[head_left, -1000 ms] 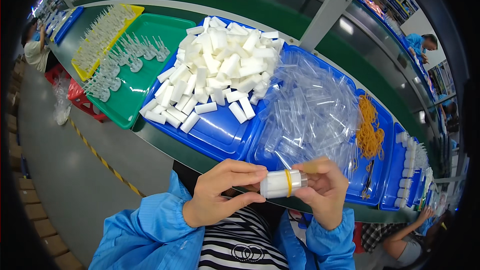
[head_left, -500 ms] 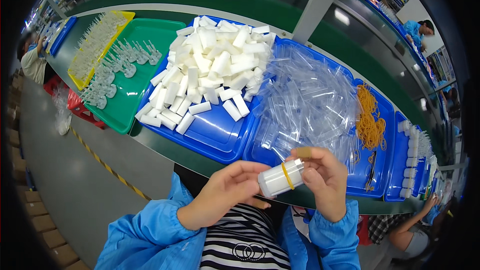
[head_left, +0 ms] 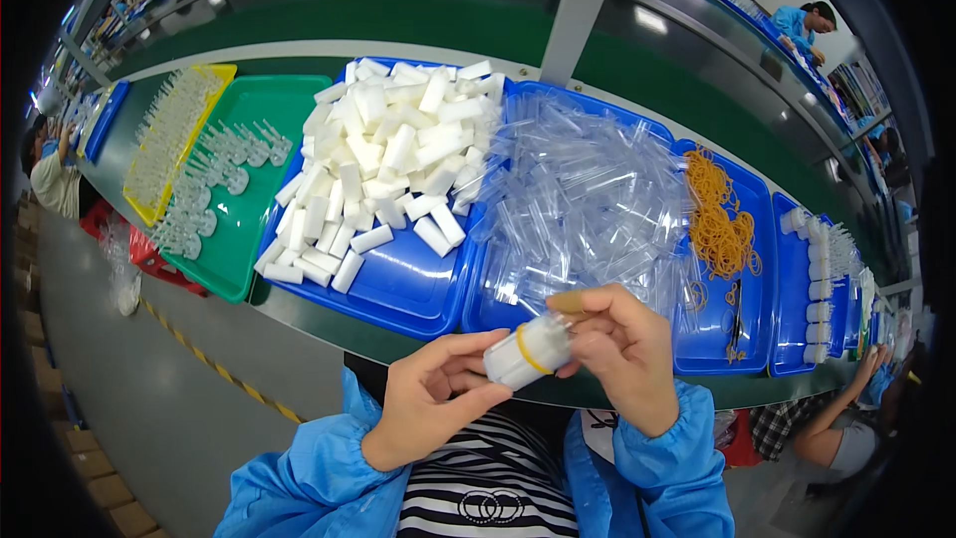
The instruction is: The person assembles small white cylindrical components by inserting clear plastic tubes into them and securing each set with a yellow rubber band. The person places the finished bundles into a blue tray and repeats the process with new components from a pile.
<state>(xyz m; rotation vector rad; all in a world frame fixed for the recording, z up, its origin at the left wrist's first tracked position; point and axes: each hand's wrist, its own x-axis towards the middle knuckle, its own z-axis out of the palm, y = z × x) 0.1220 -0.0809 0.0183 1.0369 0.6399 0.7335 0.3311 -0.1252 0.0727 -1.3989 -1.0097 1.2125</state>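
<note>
Between my hands is a white cylindrical bundle (head_left: pixel 509 363), wrapped in clear plastic with a yellow rubber band around it. My left hand (head_left: pixel 430 401) grips its left end between thumb and fingers. At the other end, the fingers of my right hand (head_left: pixel 619 354) pinch the clear top; one fingertip wears a tan cover. The bundle is held tilted above the table's near edge. Just beyond it, a blue tray (head_left: pixel 486 311) bears a heap of clear plastic pieces (head_left: pixel 597 199).
White foam blocks (head_left: pixel 388 149) are piled in a blue tray (head_left: pixel 418 294) at left. A green tray (head_left: pixel 234 264) and a yellow tray (head_left: pixel 149 209) hold clear stemmed parts. Rubber bands (head_left: pixel 722 219) and scissors (head_left: pixel 735 324) lie at right. A metal post (head_left: pixel 586 10) rises behind.
The bundle has shifted a little left, and its banded end is turned more toward my right fingers. My right hand has moved left with it. The whole view has turned slightly.
</note>
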